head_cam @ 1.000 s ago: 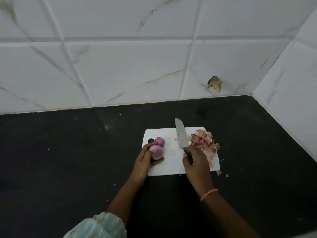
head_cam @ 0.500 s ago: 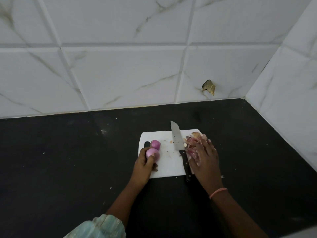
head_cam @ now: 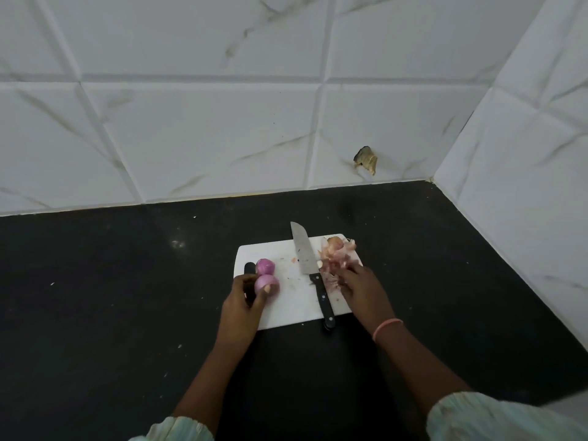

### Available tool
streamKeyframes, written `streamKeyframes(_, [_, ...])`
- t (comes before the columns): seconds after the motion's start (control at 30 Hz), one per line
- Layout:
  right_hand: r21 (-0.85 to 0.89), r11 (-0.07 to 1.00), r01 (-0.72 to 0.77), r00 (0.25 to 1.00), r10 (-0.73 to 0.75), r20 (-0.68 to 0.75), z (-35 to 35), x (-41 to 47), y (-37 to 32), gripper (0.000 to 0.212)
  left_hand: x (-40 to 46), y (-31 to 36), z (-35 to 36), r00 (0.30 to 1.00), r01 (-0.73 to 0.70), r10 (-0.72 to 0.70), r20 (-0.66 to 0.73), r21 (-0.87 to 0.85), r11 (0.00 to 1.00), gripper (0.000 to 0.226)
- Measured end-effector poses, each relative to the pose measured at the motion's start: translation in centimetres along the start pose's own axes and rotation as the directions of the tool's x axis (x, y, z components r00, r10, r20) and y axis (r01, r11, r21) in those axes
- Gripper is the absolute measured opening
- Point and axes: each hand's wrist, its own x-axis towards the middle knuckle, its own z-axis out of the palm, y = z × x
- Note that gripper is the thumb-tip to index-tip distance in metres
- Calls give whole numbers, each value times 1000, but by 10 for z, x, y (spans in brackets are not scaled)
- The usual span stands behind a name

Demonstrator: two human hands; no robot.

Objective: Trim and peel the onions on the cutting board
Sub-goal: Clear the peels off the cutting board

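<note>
Black counter under a white cutting board (head_cam: 288, 308). To clear the peels (head_cam: 334, 261) well, I should sweep them away from the knife (head_cam: 307, 256) lying just left of my right hand (head_cam: 359, 286), whose fingers rest on them; how far they spread I cannot tell. My left hand (head_cam: 243, 302) grips the near onion (head_cam: 266, 284); another onion (head_cam: 265, 266) sits just beyond.

Black countertop (head_cam: 111, 313); white marbled tiles (head_cam: 206, 138) — one chipped hole (head_cam: 366, 159)

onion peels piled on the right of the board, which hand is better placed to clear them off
Right. The right hand already lies on the peel pile at the cutting board's right edge, with the knife lying free beside it. The left hand is busy gripping a peeled onion across the board.
</note>
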Motion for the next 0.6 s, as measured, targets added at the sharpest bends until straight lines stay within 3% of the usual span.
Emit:
streamKeyframes(0.1, [53, 998, -31, 999, 31, 10, -8, 6, 0, 33, -1, -1, 0, 997, 15, -15, -70, 9, 1000, 26])
streamKeyframes(0.2, [246, 952, -184, 981, 194, -20, -16, 12, 2, 28, -3, 1, -3, 992, 38, -36, -122, 18, 999, 30])
streamKeyframes(0.27, [404, 865, -298, 943, 333, -17, -23, 14, 6, 26, -6, 13, -4, 980, -12, 27, -199, 77, 997, 30])
streamKeyframes(0.3, [511, 779, -364, 913, 408, 28, -27, 13, 8, 27, -7, 23, -2, 967, -56, 78, -244, 97, 994, 30])
streamKeyframes(0.37, [726, 491, -481, 827, 529, 190, -36, 11, 9, 32, -3, 47, 7, 952, -144, 166, -255, 104, 984, 27])
streamKeyframes(0.43, [837, 167, -521, 748, 562, 353, -48, 6, 6, 30, 4, 70, 29, 968, -211, 223, -112, 107, 972, 28])
streamKeyframes(0.5, [862, -88, -499, 712, 524, 467, -57, 2, -1, 25, 10, 89, 57, 964, -259, 254, 82, 58, 964, 33])
streamKeyframes(0.6, [856, -222, -468, 707, 487, 513, -65, -2, -6, 22, 28, 105, 93, 911, -364, 306, 276, 189, 912, 52])
